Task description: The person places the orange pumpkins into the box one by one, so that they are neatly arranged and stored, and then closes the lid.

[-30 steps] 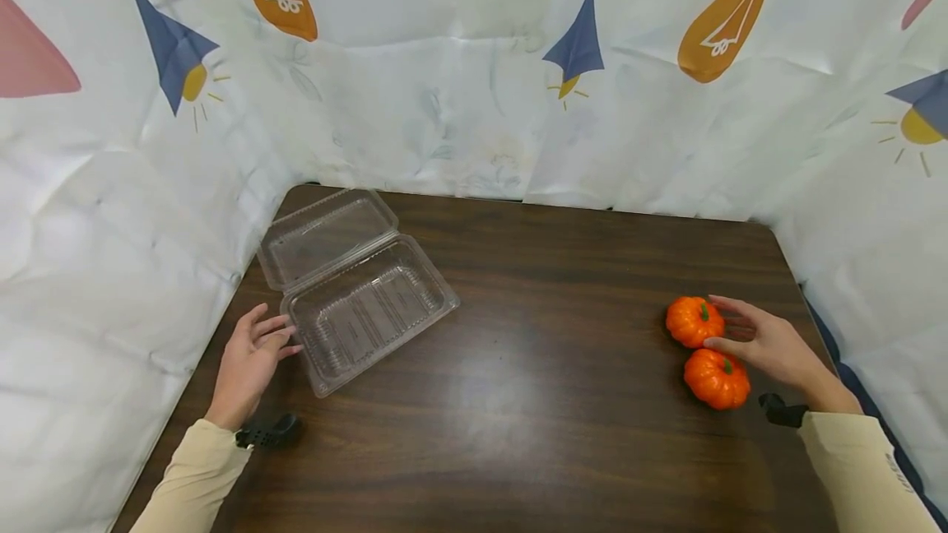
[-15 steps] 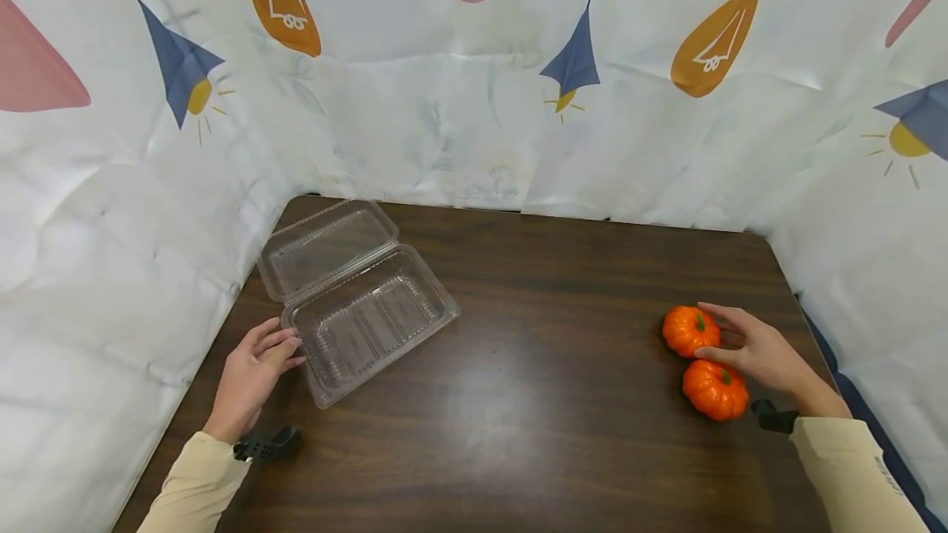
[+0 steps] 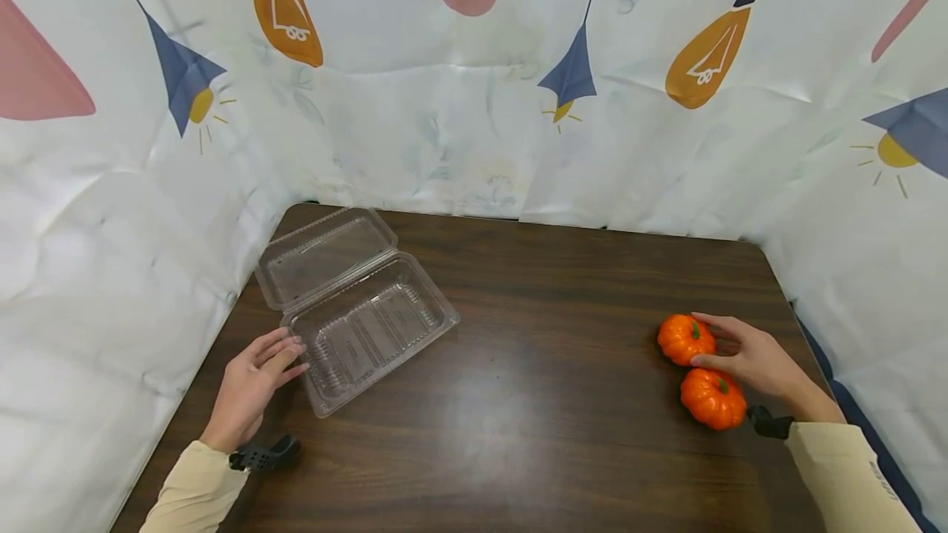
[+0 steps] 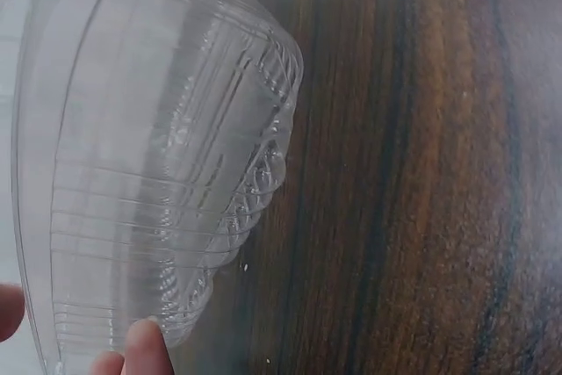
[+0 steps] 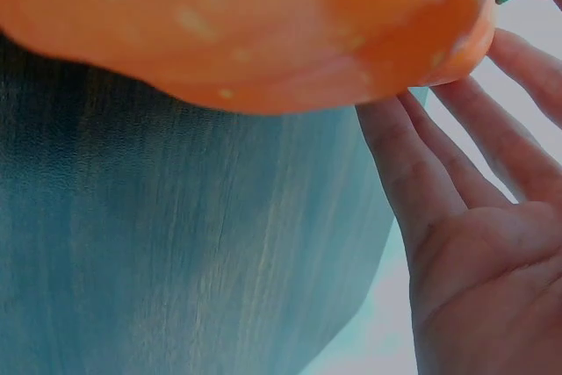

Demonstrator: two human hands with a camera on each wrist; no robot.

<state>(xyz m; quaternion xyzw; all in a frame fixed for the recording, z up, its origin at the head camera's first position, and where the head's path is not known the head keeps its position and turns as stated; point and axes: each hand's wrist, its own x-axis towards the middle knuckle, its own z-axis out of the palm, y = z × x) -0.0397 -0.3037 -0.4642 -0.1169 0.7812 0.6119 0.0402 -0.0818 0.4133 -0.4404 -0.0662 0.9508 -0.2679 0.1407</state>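
Two glossy orange pumpkins with green stems sit close together at the right of the table. My right hand (image 3: 763, 356) has its thumb and fingers around the sides of the far pumpkin (image 3: 685, 340); the near pumpkin (image 3: 713, 399) lies just below the thumb. In the right wrist view, orange pumpkin skin (image 5: 263, 32) hides some fingertips of my right hand (image 5: 492, 208). A clear plastic clamshell box (image 3: 370, 331) stands unlatched at the left, lid laid back. My left hand (image 3: 248, 385) reaches its left edge, with relaxed fingertips (image 4: 147, 344) at its wall in the left wrist view.
The dark wood-grain table (image 3: 533, 401) stretches between the box and the pumpkins. A white patterned cloth (image 3: 415, 138) hangs behind the table and along both sides. Dark straps circle both wrists.
My right hand has moved slightly left, bringing thumb and fingers farther round the far pumpkin. My left hand has edged right to the box. The head view has tilted up a little.
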